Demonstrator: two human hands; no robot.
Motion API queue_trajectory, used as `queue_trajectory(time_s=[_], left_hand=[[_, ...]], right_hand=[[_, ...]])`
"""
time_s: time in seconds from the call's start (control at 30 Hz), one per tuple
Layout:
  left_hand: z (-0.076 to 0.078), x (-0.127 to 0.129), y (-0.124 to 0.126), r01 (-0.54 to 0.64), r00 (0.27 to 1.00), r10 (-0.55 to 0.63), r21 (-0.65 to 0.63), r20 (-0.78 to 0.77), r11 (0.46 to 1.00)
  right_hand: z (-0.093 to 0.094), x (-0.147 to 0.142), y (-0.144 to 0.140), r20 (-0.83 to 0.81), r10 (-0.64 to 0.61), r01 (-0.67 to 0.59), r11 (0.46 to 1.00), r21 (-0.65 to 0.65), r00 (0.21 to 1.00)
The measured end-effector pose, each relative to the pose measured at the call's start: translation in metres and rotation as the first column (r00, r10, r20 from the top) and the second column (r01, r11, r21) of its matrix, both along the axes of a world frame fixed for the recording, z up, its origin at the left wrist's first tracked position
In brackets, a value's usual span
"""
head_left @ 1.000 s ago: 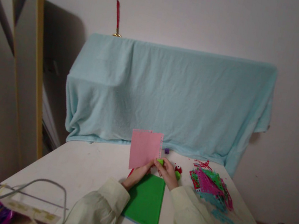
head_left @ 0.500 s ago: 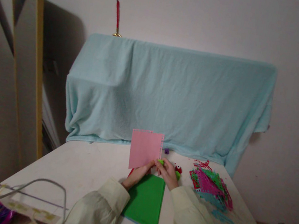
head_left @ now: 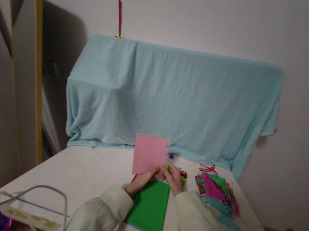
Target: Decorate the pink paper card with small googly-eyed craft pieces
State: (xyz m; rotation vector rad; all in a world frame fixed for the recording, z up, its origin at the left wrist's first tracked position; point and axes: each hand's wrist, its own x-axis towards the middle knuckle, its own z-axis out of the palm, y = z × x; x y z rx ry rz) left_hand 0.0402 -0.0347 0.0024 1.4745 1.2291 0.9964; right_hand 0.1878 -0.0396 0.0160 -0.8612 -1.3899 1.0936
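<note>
Upright above the table stands a pink sheet (head_left: 150, 155), with a row of small notches or holes along its right edge and part of its top edge. My left hand (head_left: 146, 178) is closed on the sheet's lower right corner. At that same corner, my right hand (head_left: 172, 176) pinches a small bright green object (head_left: 166, 166); its kind is too small to tell. Below both hands lies a stack of sheets with a green sheet (head_left: 148, 208) on top. Just beyond my right hand are a red piece with a white spot (head_left: 183, 173) and another green piece (head_left: 183, 180).
On the right side of the white table (head_left: 97, 169) lies a pile of perforated coloured scraps (head_left: 216, 192). A small purple cube (head_left: 171, 156) sits at the back, before the light blue cloth (head_left: 176, 95). A grey cable (head_left: 40, 186) loops over the front left, near a tall mirror (head_left: 28, 69).
The whole view has shifted slightly. Both hands keep almost the same hold on the pink sheet and the small green object.
</note>
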Motion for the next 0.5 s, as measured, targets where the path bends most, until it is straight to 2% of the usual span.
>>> queue_trajectory(time_s=[0.13, 0.3, 0.5], left_hand=[[0.0012, -0.0022, -0.0008, -0.015, 0.999, 0.014, -0.033, -0.045, 0.999], [0.0057, -0.0015, -0.0014, -0.019, 1.000, 0.019, 0.018, 0.001, 1.000], [0.0044, 0.0005, -0.0028, 0.003, 1.000, -0.004, 0.029, 0.025, 1.000]], right_hand=[[-0.0008, -0.0019, 0.0001, 0.013, 0.057, -0.057, 0.998, -0.031, 0.998], [0.0018, -0.0039, -0.0024, 0.019, 0.090, -0.090, 0.995, -0.031, 0.996], [0.0052, -0.0028, -0.0066, 0.055, 0.035, -0.035, 0.999, 0.005, 0.998]])
